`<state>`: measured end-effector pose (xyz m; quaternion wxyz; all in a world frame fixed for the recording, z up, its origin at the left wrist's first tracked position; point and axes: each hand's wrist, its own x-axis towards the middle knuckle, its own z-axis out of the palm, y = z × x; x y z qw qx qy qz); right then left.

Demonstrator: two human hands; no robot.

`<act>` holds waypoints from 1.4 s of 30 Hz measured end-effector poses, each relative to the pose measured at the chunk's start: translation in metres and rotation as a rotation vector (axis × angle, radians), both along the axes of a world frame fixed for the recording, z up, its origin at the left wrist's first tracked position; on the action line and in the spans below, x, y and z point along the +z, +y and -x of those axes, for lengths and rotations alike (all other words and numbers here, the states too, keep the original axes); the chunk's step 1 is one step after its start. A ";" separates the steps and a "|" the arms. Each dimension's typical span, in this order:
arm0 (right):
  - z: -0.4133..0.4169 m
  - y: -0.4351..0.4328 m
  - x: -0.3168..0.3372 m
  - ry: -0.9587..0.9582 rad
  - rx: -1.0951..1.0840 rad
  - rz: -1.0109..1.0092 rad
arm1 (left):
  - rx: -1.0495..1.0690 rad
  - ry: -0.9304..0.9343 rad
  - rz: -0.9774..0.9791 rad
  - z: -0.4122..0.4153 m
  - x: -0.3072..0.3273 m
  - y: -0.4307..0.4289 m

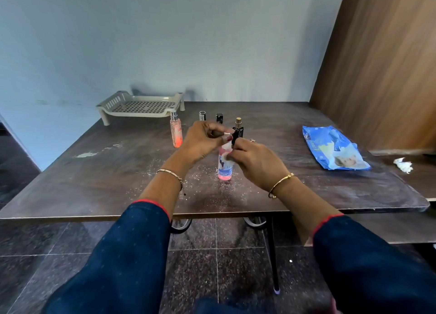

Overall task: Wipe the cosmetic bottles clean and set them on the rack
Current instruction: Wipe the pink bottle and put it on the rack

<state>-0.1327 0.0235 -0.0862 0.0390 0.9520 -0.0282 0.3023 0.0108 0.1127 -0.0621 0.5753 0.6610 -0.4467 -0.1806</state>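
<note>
A pink bottle [225, 169] with a blue label stands upright on the dusty table [94, 172], near the middle. A white wipe [226, 146] is wrapped round its top. My left hand [203, 141] pinches the wipe at the bottle's top between thumb and fingers. My right hand [256, 161] grips the bottle's upper body from the right, fingertips on the wipe. The bottle's cap is hidden. The beige slotted rack [141, 104] stands at the far left of the table with nothing on it.
Behind my hands stand a pink spray bottle [176, 132], a small silver-capped bottle [202, 116], a black bottle [219, 117] and a dark gold-capped bottle [238, 126]. A blue wipes pack [335, 152] lies to the right, a crumpled wipe [404, 165] beyond it. A wooden panel rises at right.
</note>
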 end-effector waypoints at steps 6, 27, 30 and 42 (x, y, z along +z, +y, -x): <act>-0.002 0.014 -0.031 -0.015 -0.008 -0.140 | -0.021 0.011 -0.004 -0.006 -0.002 0.004; -0.006 0.015 -0.025 0.105 0.031 -0.128 | -0.096 0.023 0.036 -0.019 -0.010 0.013; -0.009 0.011 -0.022 0.247 0.033 -0.170 | -0.121 0.014 0.042 -0.018 -0.011 0.015; -0.017 0.008 -0.010 -0.051 0.012 -0.180 | -0.032 0.081 0.106 -0.017 -0.012 0.020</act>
